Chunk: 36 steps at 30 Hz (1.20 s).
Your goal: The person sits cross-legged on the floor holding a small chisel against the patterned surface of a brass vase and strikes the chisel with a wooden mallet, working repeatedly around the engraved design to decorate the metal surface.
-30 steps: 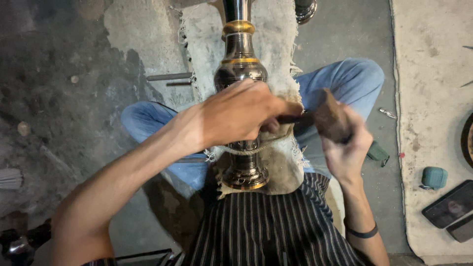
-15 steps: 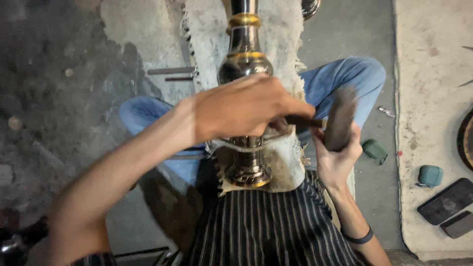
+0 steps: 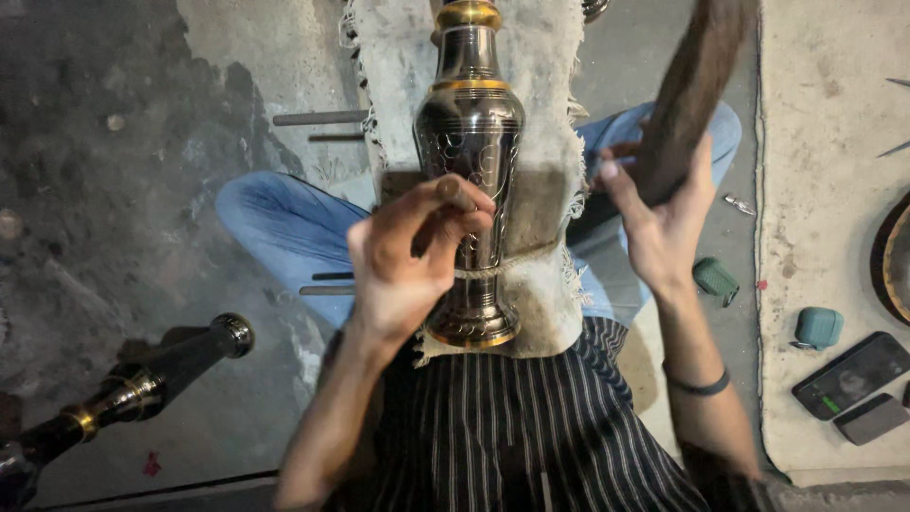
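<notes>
Brass-banded dark metal vase [image 3: 471, 161] is lying along the frayed cloth [image 3: 540, 218] on the lap. Left hand [image 3: 408, 261] is pinching a small chisel [image 3: 453, 192] against it; right hand [image 3: 659, 223] is gripping a wooden mallet [image 3: 697, 81], raised.

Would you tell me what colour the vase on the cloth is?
The vase is dark, shiny metal with gold bands, seen in the head view.

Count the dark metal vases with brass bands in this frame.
2: one dark engraved metal vase lying on cloth across the lap under the left hand; another dark metal vase on the floor lower left. More may be hidden.
</notes>
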Each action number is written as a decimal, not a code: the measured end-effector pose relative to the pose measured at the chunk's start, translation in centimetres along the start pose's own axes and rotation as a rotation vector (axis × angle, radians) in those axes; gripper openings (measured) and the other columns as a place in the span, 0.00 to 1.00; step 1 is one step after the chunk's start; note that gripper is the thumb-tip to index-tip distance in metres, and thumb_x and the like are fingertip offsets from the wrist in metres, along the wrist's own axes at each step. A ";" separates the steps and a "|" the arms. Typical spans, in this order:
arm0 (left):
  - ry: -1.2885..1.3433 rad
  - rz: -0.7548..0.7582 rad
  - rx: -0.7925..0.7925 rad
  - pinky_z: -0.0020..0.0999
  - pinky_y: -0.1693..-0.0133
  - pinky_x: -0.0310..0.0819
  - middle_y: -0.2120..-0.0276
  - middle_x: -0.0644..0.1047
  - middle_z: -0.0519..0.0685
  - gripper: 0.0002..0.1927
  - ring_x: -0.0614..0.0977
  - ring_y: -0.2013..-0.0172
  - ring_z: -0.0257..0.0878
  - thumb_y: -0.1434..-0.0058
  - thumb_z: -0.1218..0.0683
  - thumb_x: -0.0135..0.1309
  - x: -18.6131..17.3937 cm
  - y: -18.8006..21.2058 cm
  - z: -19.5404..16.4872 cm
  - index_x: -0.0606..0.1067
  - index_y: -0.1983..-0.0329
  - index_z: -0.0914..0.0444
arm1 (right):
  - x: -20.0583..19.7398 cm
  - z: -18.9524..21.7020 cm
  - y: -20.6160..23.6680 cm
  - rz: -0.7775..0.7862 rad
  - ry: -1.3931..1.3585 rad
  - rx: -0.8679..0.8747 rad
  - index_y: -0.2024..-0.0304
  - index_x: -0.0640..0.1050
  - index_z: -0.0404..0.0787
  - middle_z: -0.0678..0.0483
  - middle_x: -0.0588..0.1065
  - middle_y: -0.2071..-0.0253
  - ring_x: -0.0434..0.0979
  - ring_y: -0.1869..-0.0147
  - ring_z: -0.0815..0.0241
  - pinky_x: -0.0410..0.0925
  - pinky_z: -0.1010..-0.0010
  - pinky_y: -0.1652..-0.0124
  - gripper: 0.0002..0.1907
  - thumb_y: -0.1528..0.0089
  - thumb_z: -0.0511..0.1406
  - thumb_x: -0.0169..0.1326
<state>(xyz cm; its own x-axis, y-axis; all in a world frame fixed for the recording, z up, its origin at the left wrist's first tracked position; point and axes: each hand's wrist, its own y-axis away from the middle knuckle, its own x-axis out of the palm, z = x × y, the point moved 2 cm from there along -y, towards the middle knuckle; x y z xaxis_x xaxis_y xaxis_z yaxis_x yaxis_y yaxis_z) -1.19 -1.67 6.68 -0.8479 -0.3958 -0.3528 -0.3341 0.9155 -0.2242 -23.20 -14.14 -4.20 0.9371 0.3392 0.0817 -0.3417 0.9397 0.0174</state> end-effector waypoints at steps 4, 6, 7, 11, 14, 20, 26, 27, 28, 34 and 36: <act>-0.055 -0.135 0.085 0.24 0.56 0.85 0.58 0.83 0.49 0.10 0.88 0.61 0.34 0.30 0.68 0.58 1.1 1.4 0.9 0.74 0.50 0.64 | 0.9 4.5 -2.6 0.150 0.448 -0.299 0.37 0.67 0.30 0.45 0.77 0.46 0.77 0.47 0.56 0.73 0.68 0.46 0.27 0.31 0.32 0.68; -0.082 -0.152 0.125 0.26 0.55 0.85 0.58 0.83 0.50 0.12 0.88 0.60 0.35 0.31 0.69 0.58 1.2 1.4 1.3 0.74 0.48 0.65 | 1.6 7.9 -3.9 0.275 0.555 -0.432 0.40 0.70 0.30 0.44 0.78 0.51 0.79 0.52 0.52 0.73 0.68 0.50 0.28 0.36 0.33 0.69; -0.076 -0.151 0.149 0.27 0.54 0.86 0.58 0.83 0.50 0.13 0.88 0.59 0.36 0.31 0.69 0.57 1.2 1.4 1.4 0.73 0.46 0.66 | 1.8 9.7 -4.4 0.302 0.647 -0.496 0.40 0.71 0.33 0.46 0.79 0.51 0.81 0.52 0.54 0.74 0.69 0.51 0.25 0.36 0.31 0.66; -0.117 -0.150 0.148 0.29 0.54 0.85 0.58 0.83 0.51 0.13 0.88 0.59 0.37 0.31 0.70 0.55 1.1 1.5 1.6 0.73 0.46 0.66 | 2.2 15.3 -5.0 0.437 1.163 -0.716 0.38 0.75 0.46 0.55 0.79 0.59 0.82 0.59 0.63 0.74 0.75 0.60 0.23 0.36 0.33 0.63; -0.302 -0.162 0.204 0.31 0.57 0.84 0.61 0.84 0.49 0.14 0.88 0.60 0.38 0.35 0.68 0.60 1.1 1.8 1.5 0.76 0.51 0.59 | 2.4 17.5 -4.6 0.545 1.676 -0.847 0.35 0.76 0.59 0.64 0.76 0.70 0.79 0.70 0.70 0.69 0.77 0.70 0.27 0.37 0.42 0.65; -0.154 -0.179 0.215 0.29 0.57 0.87 0.61 0.83 0.49 0.13 0.88 0.59 0.37 0.33 0.70 0.58 1.4 1.5 1.8 0.75 0.48 0.65 | 4.3 20.0 -5.0 0.523 1.609 -0.883 0.35 0.75 0.55 0.63 0.73 0.73 0.73 0.74 0.68 0.66 0.74 0.73 0.26 0.37 0.40 0.61; -0.128 -0.197 0.111 0.26 0.57 0.86 0.59 0.84 0.49 0.12 0.88 0.60 0.35 0.33 0.70 0.58 1.7 1.7 1.1 0.75 0.51 0.64 | 5.1 19.1 -6.2 0.666 1.415 -1.019 0.28 0.70 0.60 0.60 0.74 0.74 0.68 0.79 0.67 0.64 0.74 0.79 0.32 0.34 0.33 0.57; -0.198 -0.208 0.129 0.28 0.57 0.85 0.60 0.84 0.49 0.12 0.87 0.61 0.36 0.35 0.70 0.60 1.6 1.8 0.9 0.77 0.52 0.63 | 5.0 18.8 -6.3 0.672 1.410 -1.041 0.28 0.69 0.61 0.60 0.74 0.74 0.68 0.80 0.67 0.64 0.74 0.80 0.33 0.34 0.33 0.57; -0.269 -0.220 0.143 0.30 0.57 0.83 0.61 0.84 0.49 0.13 0.87 0.61 0.37 0.38 0.69 0.61 1.6 1.9 0.8 0.78 0.54 0.62 | 4.8 18.4 -6.3 0.678 1.406 -1.064 0.28 0.67 0.62 0.60 0.74 0.74 0.67 0.80 0.67 0.63 0.74 0.81 0.33 0.34 0.33 0.57; -0.262 -0.221 0.121 0.31 0.55 0.84 0.60 0.84 0.46 0.15 0.88 0.59 0.38 0.39 0.70 0.60 1.7 2.2 1.0 0.77 0.52 0.63 | 4.2 17.8 -6.4 0.718 1.535 -1.022 0.29 0.66 0.62 0.55 0.78 0.67 0.76 0.75 0.63 0.66 0.75 0.80 0.35 0.38 0.39 0.56; -0.253 -0.223 0.092 0.31 0.57 0.84 0.60 0.84 0.46 0.15 0.88 0.60 0.37 0.39 0.70 0.59 1.7 2.5 1.1 0.78 0.52 0.63 | 4.1 18.0 -6.5 0.756 1.526 -0.770 0.31 0.66 0.62 0.59 0.76 0.70 0.74 0.77 0.67 0.67 0.76 0.79 0.28 0.34 0.38 0.53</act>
<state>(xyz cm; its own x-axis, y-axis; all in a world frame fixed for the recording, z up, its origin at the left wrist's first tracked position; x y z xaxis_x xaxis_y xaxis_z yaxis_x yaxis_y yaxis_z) -3.01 -0.18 4.48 -0.6254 -0.6014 -0.4971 -0.4516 0.7986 -0.3979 -18.37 -19.65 13.95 0.0173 -0.0267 -0.9995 -0.9669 0.2541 -0.0235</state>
